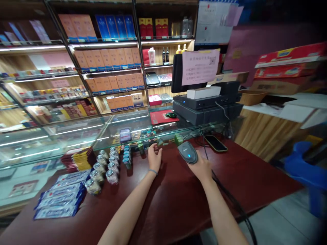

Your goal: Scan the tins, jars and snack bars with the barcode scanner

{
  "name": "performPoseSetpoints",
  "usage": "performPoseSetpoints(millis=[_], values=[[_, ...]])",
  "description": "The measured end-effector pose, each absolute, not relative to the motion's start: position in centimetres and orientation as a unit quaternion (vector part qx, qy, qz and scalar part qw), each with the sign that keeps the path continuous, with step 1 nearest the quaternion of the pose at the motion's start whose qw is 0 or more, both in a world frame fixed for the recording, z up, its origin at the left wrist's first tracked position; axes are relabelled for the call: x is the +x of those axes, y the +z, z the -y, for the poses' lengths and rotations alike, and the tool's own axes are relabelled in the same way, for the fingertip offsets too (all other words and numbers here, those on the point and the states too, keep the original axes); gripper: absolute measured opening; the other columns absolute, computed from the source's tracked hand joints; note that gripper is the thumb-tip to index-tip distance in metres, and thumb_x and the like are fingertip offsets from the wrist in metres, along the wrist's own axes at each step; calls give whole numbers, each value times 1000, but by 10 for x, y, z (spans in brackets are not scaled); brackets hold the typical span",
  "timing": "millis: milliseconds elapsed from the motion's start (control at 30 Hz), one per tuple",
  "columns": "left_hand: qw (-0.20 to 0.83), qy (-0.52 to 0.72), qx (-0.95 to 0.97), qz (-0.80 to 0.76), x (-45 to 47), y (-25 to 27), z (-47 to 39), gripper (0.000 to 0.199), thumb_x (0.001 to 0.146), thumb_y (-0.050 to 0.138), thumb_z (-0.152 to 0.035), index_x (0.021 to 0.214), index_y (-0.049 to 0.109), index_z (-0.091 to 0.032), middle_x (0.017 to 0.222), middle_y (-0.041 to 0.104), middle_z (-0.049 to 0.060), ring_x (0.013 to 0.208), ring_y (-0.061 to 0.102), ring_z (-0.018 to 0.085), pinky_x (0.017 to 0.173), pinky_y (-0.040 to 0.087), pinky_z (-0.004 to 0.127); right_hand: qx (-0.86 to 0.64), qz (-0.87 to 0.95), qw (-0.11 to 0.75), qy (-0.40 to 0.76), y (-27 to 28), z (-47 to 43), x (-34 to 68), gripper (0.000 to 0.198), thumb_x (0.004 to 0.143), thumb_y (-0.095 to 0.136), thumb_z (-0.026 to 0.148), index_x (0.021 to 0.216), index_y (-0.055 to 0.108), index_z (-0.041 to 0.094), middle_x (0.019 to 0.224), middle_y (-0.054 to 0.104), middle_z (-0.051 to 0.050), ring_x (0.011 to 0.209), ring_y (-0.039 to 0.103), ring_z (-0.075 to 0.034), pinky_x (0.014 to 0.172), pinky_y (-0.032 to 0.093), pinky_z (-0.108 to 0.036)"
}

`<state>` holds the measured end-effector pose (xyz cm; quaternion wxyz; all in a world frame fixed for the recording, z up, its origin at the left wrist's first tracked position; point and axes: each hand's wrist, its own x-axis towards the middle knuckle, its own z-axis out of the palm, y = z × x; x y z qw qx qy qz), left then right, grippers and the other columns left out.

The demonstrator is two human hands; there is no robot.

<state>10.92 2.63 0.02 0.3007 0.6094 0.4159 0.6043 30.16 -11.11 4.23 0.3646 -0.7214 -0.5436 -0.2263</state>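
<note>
My right hand (201, 169) is wrapped round a grey barcode scanner (187, 152) with a lit blue light, held above the dark red table (173, 200). The scanner's head hides much of the fingers, and a black cable trails from it toward the lower right. My left hand (154, 158) rests at the table's far side, fingers slightly curled and thumb apart, with nothing seen in it. Just left of it stands a small green container (141, 148). Further left are several blue-green small packs (127, 156) in a row and small lidded jars (112, 173) in rows.
Blue-white packets (60, 200) and yellow and maroon packs (81, 160) lie at the left. A phone (216, 143) lies at the right, near cables. Behind are a glass display counter (120, 117), a monitor (177, 73) and a mouse (171, 115). A blue stool (304, 166) stands right.
</note>
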Motion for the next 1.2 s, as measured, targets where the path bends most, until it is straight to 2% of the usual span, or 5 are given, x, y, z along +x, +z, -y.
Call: performPoseSetpoints(millis=[267,533,767,967,1200], values=[[176,619,594,-482,28,-6,-24,43,81,67,-23,122,55,-18,113,54,11,105,56,24,92,51,42,-665,628,342,-214,35,106,277,27,78,58,39,95,62,19,56,64,-2,50,60,-20,51,30,-27],[193,599,611,-481,13,-22,-36,58,83,61,-19,139,44,-19,130,50,14,120,53,25,106,44,44,-604,701,324,-197,29,104,258,23,78,56,34,96,62,20,62,68,-3,57,66,-22,54,34,-27],[187,554,668,-459,20,-14,-48,73,85,55,-12,152,28,-25,154,33,11,146,26,27,121,26,48,-609,699,323,-189,29,103,253,21,78,56,31,96,61,22,65,69,-2,58,66,-22,54,35,-28],[181,552,643,-499,26,-9,-49,53,84,55,-11,136,48,-18,134,47,16,130,46,28,113,36,47,-605,704,320,-190,29,102,256,23,78,56,32,98,61,21,66,70,-2,58,67,-22,54,35,-28],[184,594,626,-470,24,-1,-41,28,83,58,-12,111,58,-19,109,59,11,112,56,25,105,41,46,-622,702,299,-176,30,102,255,23,78,55,33,97,62,21,66,70,-4,60,67,-23,55,36,-28]])
